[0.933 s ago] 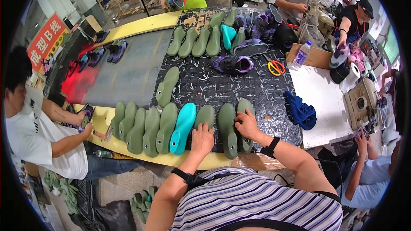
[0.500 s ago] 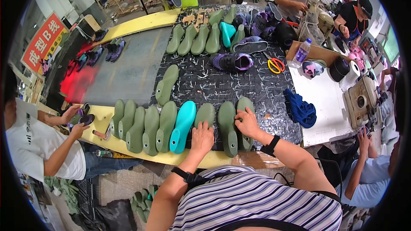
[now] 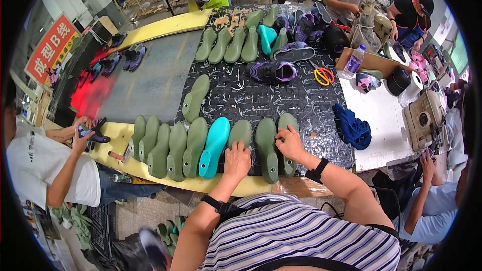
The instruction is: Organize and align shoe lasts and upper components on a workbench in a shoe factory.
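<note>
A row of shoe lasts lies along the near edge of the table, most of them olive green. My left hand (image 3: 237,158) rests on one green last (image 3: 240,130), fingers stretched over it and slightly bent. Left of that is a turquoise last (image 3: 214,148). My right hand (image 3: 290,145) is on the rightmost green last (image 3: 288,120), with thumb and fingers curled over its upper part; the palm hides the last's middle. Between my hands another green last (image 3: 266,150) lies untouched. Further green lasts (image 3: 196,145) extend to the left.
More lasts (image 3: 233,47) stand at the back beside purple shoes (image 3: 273,72). Scissors (image 3: 324,76) and a blue cloth (image 3: 352,126) lie to the right. Left is a grey conveyor belt (image 3: 150,80). A co-worker (image 3: 60,165) holds a shoe at the left; others work around the table.
My hands stay almost where they were. The co-worker at left has turned the shoe and shifted their hands. A blurred shoe-like shape now shows at the lower left, near the floor.
</note>
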A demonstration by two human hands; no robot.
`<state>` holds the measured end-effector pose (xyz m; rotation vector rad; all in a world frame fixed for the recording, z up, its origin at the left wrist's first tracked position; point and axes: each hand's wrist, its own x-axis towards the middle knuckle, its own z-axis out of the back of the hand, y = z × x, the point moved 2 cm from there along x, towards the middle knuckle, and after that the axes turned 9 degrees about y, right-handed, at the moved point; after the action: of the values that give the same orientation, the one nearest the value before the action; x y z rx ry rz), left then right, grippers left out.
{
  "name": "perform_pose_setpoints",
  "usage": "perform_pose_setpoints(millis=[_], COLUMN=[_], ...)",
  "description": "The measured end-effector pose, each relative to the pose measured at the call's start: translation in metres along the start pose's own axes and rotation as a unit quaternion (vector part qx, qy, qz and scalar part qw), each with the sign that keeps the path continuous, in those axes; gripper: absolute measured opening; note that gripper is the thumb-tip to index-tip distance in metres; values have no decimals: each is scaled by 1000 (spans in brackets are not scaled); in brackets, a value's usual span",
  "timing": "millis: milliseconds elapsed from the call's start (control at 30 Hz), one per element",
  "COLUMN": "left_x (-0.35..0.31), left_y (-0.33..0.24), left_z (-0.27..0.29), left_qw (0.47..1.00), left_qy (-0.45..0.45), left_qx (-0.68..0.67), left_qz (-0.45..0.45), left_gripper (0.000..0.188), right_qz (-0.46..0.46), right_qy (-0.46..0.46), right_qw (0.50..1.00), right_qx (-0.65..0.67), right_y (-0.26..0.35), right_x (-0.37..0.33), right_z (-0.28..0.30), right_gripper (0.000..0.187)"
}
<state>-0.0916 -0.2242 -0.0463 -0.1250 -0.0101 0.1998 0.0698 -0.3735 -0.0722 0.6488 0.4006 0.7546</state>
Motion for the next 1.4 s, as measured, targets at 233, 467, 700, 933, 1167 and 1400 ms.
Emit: perform_pose_setpoints(millis=[233,467,700,933,1167,1400], left_x=[-1,0,4,2,5,5], left_y=[-2,0,1,0,-3,-3], left_z=[-2,0,-4,-2,1,2], left_qw=[1000,1000,999,999,998,998], left_qy=[-1,19,-28,-29,-50,-41], left_qx=[6,-2,2,-16,6,13], left_qz=[-2,17,16,39,41,46], left_gripper=[19,16,12,15,10,13], right_qz=[-11,22,25,9,25,41], right_qy=[-4,-10,-18,17,28,20], right_qw=[1000,1000,999,999,999,999], right_qx=[-4,-4,14,31,9,7], right_y=[5,2,5,7,8,7], right_x=[-7,4,-2,-5,-5,-5], right_z=[3,2,6,7,9,10], right_gripper=[23,22,20,23,23,22])
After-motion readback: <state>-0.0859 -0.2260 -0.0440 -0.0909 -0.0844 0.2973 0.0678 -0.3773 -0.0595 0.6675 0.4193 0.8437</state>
